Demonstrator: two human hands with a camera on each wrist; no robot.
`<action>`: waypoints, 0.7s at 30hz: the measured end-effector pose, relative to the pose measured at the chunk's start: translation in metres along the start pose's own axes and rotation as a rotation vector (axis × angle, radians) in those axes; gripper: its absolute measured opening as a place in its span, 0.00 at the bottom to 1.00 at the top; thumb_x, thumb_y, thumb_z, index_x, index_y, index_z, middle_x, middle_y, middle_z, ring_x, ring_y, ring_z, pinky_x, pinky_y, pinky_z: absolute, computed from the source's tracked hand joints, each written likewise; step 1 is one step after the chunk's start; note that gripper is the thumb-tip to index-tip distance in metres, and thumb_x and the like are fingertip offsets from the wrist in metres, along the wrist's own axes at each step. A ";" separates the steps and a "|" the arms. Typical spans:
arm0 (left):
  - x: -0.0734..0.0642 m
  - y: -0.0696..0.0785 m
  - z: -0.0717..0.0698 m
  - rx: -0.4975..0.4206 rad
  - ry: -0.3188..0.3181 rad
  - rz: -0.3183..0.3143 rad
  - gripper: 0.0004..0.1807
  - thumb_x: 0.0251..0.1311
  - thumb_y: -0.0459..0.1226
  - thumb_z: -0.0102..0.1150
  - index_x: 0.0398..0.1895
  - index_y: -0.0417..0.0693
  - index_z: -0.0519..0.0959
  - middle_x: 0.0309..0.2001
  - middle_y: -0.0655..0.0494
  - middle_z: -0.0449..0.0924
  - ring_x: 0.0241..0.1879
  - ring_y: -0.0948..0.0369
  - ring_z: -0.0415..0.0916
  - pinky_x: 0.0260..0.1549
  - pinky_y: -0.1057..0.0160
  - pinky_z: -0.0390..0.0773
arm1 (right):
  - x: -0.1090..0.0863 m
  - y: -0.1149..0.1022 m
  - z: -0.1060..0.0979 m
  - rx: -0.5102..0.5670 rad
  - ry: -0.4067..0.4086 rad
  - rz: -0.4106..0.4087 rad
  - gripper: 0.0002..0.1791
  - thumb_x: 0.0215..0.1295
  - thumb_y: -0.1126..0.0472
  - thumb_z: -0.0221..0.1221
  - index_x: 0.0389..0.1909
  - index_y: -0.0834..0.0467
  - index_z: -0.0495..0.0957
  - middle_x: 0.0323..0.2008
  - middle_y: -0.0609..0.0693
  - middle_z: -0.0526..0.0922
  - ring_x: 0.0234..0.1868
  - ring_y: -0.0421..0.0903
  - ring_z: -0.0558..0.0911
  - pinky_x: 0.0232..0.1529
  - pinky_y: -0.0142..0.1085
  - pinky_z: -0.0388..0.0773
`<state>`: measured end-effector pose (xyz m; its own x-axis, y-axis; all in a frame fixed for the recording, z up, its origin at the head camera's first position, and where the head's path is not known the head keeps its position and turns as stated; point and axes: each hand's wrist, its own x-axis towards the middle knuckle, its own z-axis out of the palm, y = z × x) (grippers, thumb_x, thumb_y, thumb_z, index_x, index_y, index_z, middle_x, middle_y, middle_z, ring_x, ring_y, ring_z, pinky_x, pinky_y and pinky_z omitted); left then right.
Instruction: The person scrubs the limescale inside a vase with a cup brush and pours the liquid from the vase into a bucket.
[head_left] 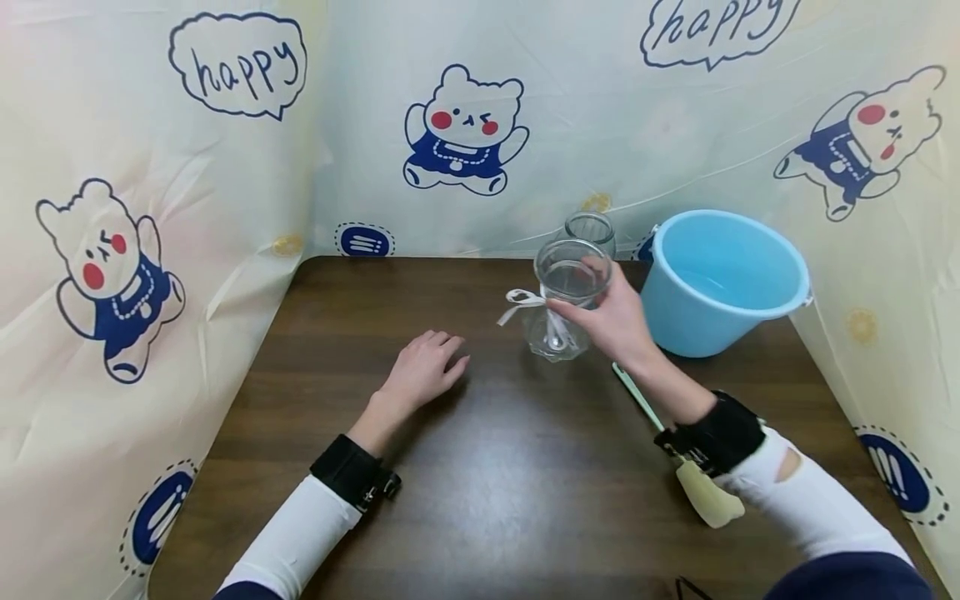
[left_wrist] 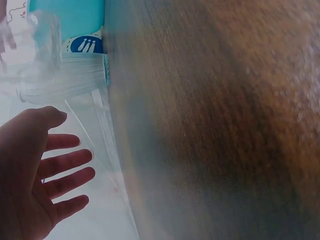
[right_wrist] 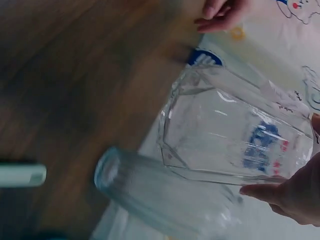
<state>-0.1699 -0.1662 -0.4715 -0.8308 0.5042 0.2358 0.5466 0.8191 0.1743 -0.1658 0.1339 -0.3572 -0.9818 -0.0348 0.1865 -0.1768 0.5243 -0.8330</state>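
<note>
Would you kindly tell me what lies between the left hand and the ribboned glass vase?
Only bare tabletop lies between the left hand and the ribboned glass vase, as the head view shows.

"What's hidden in the head view?"

"Right of centre, most of the rear glass vase (head_left: 592, 227) — it stands behind the ribboned jar (head_left: 561, 287). Lower right, a black wristband (head_left: 726, 433) covers part of the brush (head_left: 709, 497)."

"Anything cut off?"

"A thin dark thing (head_left: 692, 588) at the bottom edge, too little showing to name — and, in the right-wrist view, the right hand (right_wrist: 296, 194) at the right edge."
</note>
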 end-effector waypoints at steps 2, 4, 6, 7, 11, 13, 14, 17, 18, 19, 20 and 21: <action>0.000 -0.001 -0.001 0.003 -0.001 -0.002 0.20 0.66 0.47 0.53 0.51 0.43 0.82 0.45 0.48 0.83 0.46 0.52 0.77 0.54 0.49 0.76 | 0.011 0.002 0.017 0.004 0.001 0.011 0.48 0.46 0.36 0.69 0.65 0.54 0.65 0.61 0.55 0.75 0.58 0.48 0.74 0.54 0.48 0.76; -0.001 -0.002 -0.001 0.006 0.001 -0.003 0.20 0.66 0.47 0.53 0.51 0.43 0.82 0.45 0.48 0.83 0.46 0.52 0.77 0.52 0.49 0.76 | 0.022 0.005 0.034 0.004 0.007 0.012 0.48 0.46 0.36 0.69 0.65 0.55 0.65 0.61 0.55 0.76 0.57 0.48 0.75 0.54 0.47 0.76; -0.001 -0.003 -0.001 0.010 0.004 -0.004 0.21 0.66 0.47 0.53 0.51 0.43 0.82 0.45 0.48 0.83 0.46 0.52 0.77 0.50 0.50 0.77 | 0.033 0.008 0.050 -0.002 0.020 0.014 0.48 0.45 0.36 0.69 0.65 0.56 0.65 0.60 0.56 0.77 0.56 0.48 0.75 0.54 0.46 0.76; -0.001 -0.003 -0.001 0.013 0.007 -0.004 0.21 0.66 0.48 0.53 0.51 0.43 0.82 0.44 0.48 0.83 0.45 0.52 0.77 0.49 0.50 0.78 | 0.039 0.010 0.057 -0.005 0.026 0.015 0.48 0.45 0.36 0.69 0.64 0.56 0.66 0.60 0.56 0.77 0.56 0.48 0.75 0.55 0.45 0.76; -0.002 -0.004 -0.001 0.022 0.019 0.000 0.21 0.65 0.48 0.54 0.50 0.43 0.82 0.44 0.48 0.84 0.44 0.52 0.77 0.47 0.51 0.79 | 0.059 0.015 0.082 -0.041 0.042 0.031 0.48 0.45 0.34 0.69 0.63 0.57 0.66 0.58 0.55 0.77 0.53 0.47 0.76 0.52 0.44 0.77; -0.002 -0.004 0.000 0.023 0.024 0.003 0.21 0.65 0.48 0.54 0.50 0.42 0.82 0.43 0.48 0.84 0.44 0.52 0.77 0.46 0.51 0.79 | 0.068 0.017 0.092 -0.052 0.046 0.046 0.49 0.45 0.34 0.68 0.64 0.57 0.66 0.57 0.54 0.77 0.53 0.47 0.75 0.52 0.44 0.77; -0.002 -0.004 0.000 0.024 0.027 0.005 0.21 0.65 0.48 0.54 0.49 0.42 0.82 0.43 0.48 0.84 0.44 0.52 0.77 0.46 0.51 0.79 | 0.072 0.018 0.097 -0.051 0.048 0.053 0.49 0.45 0.34 0.68 0.64 0.58 0.66 0.57 0.55 0.77 0.54 0.47 0.75 0.52 0.45 0.76; -0.003 -0.004 0.001 0.028 0.033 0.004 0.20 0.65 0.48 0.54 0.49 0.42 0.83 0.43 0.48 0.84 0.44 0.52 0.77 0.46 0.51 0.79 | 0.085 0.019 0.109 -0.034 0.061 0.061 0.50 0.45 0.35 0.68 0.64 0.59 0.65 0.59 0.56 0.75 0.57 0.49 0.73 0.55 0.46 0.75; -0.002 -0.004 0.001 0.031 0.035 0.004 0.20 0.65 0.48 0.54 0.49 0.42 0.83 0.43 0.48 0.84 0.44 0.52 0.77 0.47 0.51 0.79 | 0.089 0.019 0.112 -0.031 0.065 0.062 0.49 0.45 0.35 0.68 0.64 0.59 0.65 0.60 0.56 0.75 0.58 0.50 0.73 0.56 0.46 0.74; -0.002 -0.004 0.002 0.033 0.036 0.006 0.20 0.65 0.48 0.54 0.49 0.43 0.83 0.43 0.48 0.84 0.44 0.52 0.77 0.47 0.51 0.79 | 0.092 0.019 0.115 -0.028 0.070 0.062 0.49 0.46 0.36 0.68 0.64 0.59 0.65 0.60 0.56 0.75 0.58 0.50 0.73 0.57 0.46 0.74; -0.002 -0.004 0.002 0.035 0.033 0.006 0.20 0.65 0.48 0.54 0.49 0.43 0.83 0.43 0.48 0.84 0.45 0.53 0.77 0.48 0.51 0.78 | 0.096 0.020 0.118 -0.028 0.074 0.060 0.49 0.46 0.36 0.68 0.64 0.60 0.65 0.61 0.56 0.75 0.59 0.51 0.72 0.57 0.46 0.73; -0.002 -0.004 0.002 0.037 0.031 0.007 0.20 0.65 0.48 0.54 0.49 0.43 0.82 0.43 0.48 0.84 0.45 0.53 0.77 0.49 0.51 0.78 | 0.098 0.021 0.120 -0.030 0.075 0.059 0.49 0.46 0.36 0.69 0.64 0.60 0.65 0.61 0.56 0.75 0.59 0.51 0.72 0.57 0.46 0.73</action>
<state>-0.1705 -0.1699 -0.4747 -0.8227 0.5020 0.2669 0.5479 0.8253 0.1367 -0.2743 0.0392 -0.4187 -0.9824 0.0598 0.1767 -0.1155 0.5489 -0.8278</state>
